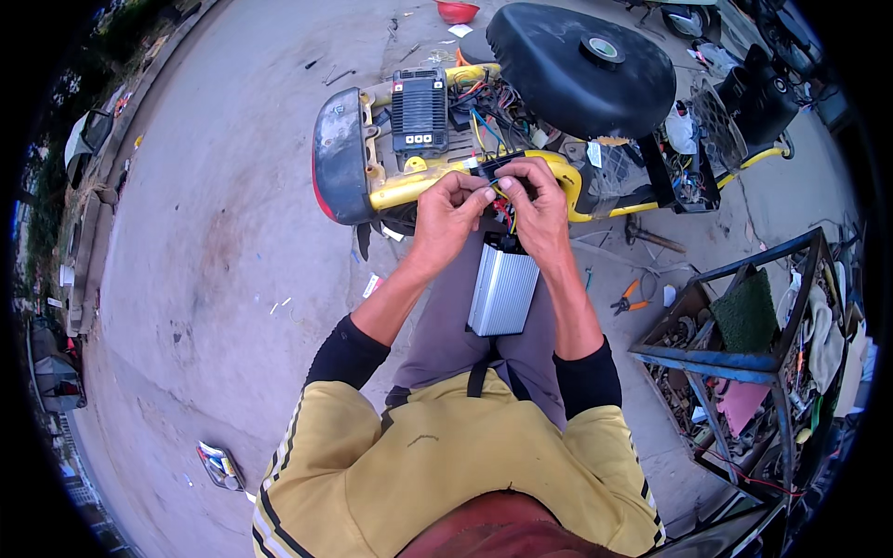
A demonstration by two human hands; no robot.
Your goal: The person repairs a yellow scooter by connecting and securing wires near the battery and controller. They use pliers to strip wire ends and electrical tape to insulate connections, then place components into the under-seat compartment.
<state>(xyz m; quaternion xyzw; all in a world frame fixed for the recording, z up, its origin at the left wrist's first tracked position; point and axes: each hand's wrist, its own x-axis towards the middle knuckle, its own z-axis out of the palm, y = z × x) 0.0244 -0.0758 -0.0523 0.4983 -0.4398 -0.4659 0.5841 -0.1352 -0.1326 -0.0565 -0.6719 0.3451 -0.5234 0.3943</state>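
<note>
A silver ribbed metal controller box [504, 292] lies on my lap, with coloured wires [503, 212] rising from its far end. My left hand [448, 212] and my right hand [536, 206] meet above that end, thumbs and fingertips pinching thin wires between them. The wire ends are too small to make out. Just beyond my hands stands the yellow frame [402, 192] of an electric scooter, opened up. A black finned box [419, 112] sits in it, beside a tangle of wires [490, 115].
The black seat [581, 70] carries a roll of tape [603, 50]. Orange-handled pliers [633, 296] and a hammer [655, 236] lie on the ground to my right. A metal rack [726, 365] full of parts stands near right. At lower left lies a small tray [219, 465].
</note>
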